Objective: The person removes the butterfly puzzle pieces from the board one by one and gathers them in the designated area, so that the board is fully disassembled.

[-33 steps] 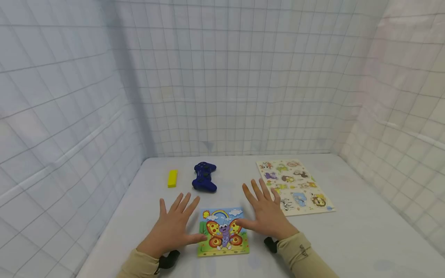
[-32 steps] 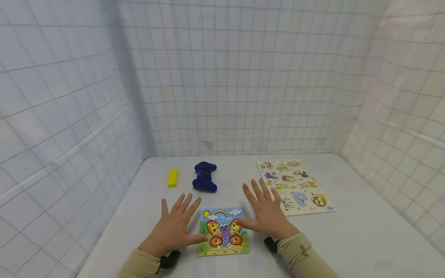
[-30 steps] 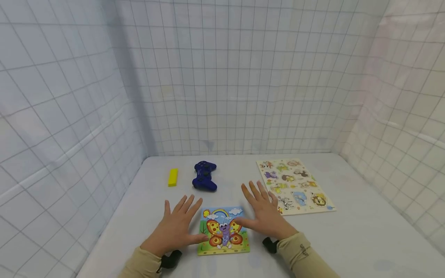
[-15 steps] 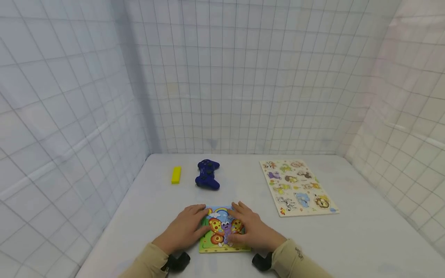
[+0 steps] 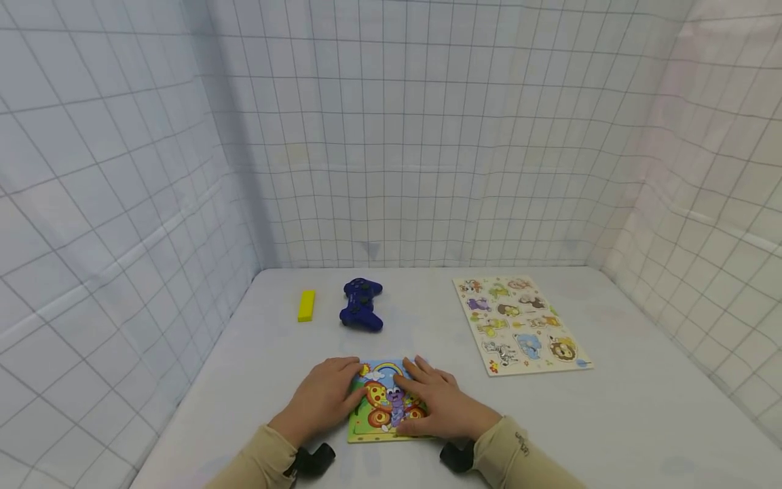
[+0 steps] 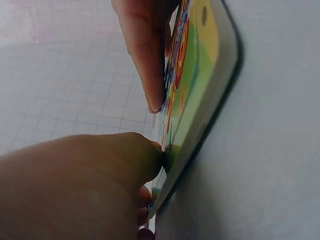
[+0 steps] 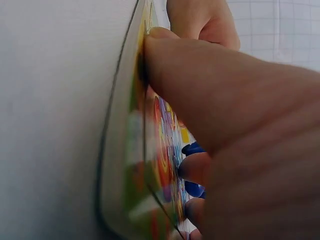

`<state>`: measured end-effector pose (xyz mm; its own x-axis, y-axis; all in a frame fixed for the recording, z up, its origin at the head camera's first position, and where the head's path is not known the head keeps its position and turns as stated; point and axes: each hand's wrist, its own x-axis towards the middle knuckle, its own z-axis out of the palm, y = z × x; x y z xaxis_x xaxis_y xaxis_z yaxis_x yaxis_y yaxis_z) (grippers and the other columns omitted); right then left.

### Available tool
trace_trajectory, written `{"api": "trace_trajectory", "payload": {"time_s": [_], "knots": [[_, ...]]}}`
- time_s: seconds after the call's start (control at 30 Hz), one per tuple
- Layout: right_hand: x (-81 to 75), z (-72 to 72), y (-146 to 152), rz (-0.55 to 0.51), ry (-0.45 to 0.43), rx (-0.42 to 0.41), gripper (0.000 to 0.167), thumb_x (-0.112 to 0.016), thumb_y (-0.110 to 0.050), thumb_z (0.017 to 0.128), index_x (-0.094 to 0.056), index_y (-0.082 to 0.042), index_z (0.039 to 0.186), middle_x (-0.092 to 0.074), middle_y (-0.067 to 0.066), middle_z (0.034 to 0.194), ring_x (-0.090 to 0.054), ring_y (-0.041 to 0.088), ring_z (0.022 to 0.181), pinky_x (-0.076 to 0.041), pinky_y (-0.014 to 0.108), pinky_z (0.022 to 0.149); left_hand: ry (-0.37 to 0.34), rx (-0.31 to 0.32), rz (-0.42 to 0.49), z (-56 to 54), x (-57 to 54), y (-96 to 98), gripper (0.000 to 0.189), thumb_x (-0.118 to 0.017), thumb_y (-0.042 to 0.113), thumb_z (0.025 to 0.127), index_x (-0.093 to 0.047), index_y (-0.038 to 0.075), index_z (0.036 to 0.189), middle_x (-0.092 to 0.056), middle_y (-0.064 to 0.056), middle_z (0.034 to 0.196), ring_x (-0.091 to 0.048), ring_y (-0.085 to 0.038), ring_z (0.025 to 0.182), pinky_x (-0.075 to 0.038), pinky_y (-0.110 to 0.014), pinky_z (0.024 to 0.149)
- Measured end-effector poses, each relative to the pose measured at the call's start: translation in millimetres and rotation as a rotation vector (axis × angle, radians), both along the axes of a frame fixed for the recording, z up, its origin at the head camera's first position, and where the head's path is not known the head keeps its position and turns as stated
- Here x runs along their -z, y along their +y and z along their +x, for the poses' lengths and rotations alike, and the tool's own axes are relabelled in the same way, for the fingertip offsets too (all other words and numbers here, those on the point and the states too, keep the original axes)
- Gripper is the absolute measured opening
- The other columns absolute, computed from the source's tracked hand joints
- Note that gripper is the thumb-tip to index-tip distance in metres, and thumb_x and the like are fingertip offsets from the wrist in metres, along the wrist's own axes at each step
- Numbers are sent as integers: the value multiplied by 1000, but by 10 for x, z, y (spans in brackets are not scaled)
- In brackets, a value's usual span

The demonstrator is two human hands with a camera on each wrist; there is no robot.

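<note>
A square butterfly jigsaw puzzle [image 5: 386, 400] lies flat on the table in front of me, partly covered by both hands. At its left side rests my left hand [image 5: 326, 395], with the thumb on the picture and the fingertips near the far left corner. My right hand [image 5: 449, 406] lies over the right part, several fingers spread on the picture. In the right wrist view, the right thumb [image 7: 175, 70] presses near the board's edge. The left wrist view shows the left thumb [image 6: 135, 155] touching the puzzle edge. The puzzle's right side is mostly hidden.
A dark blue game controller [image 5: 362, 304] lies beyond the puzzle, with a yellow block [image 5: 307, 305] to its left. An animal peg-style board [image 5: 522, 326] lies at the back right. Grid-patterned cloth walls [image 5: 403, 136] enclose the white table [image 5: 269, 339] on three sides.
Both hands have come down from spread poses over the puzzle and moved inward onto it. Their fingers are closer together now. The controller, block and animal board have stayed in place.
</note>
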<state>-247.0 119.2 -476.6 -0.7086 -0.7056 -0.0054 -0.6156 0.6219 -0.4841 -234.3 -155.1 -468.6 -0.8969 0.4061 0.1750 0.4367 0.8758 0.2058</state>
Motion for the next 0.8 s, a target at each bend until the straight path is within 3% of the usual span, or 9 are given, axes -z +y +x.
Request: {"api": "trace_trajectory", "payload": {"time_s": [0.17,0.47,0.8], "knots": [[14,0,-3,22,30,1,87,-59,-74,90,-34,-30,161,-17,3,172,-8,33,160,-18,67,116,-19,-16,3,-3,-11,29,49,-65,39,101,-63,5,135,-62,-14,141,-57,-34,132,-45,-53,109],[-52,55,-29,65,41,-4,91,-59,-77,88,-33,-30,162,-16,4,172,-7,36,159,-13,71,116,-16,-52,155,-51,61,23,35,-71,34,98,-66,9,121,-62,-11,135,-56,-33,129,-45,-51,109],[-66,69,-39,71,27,3,89,-61,-73,89,-34,-29,161,-16,5,172,-7,36,159,-13,71,116,-17,-79,249,-75,85,40,39,-75,36,95,-64,10,120,-60,-13,139,-54,-35,132,-44,-54,108]]}}
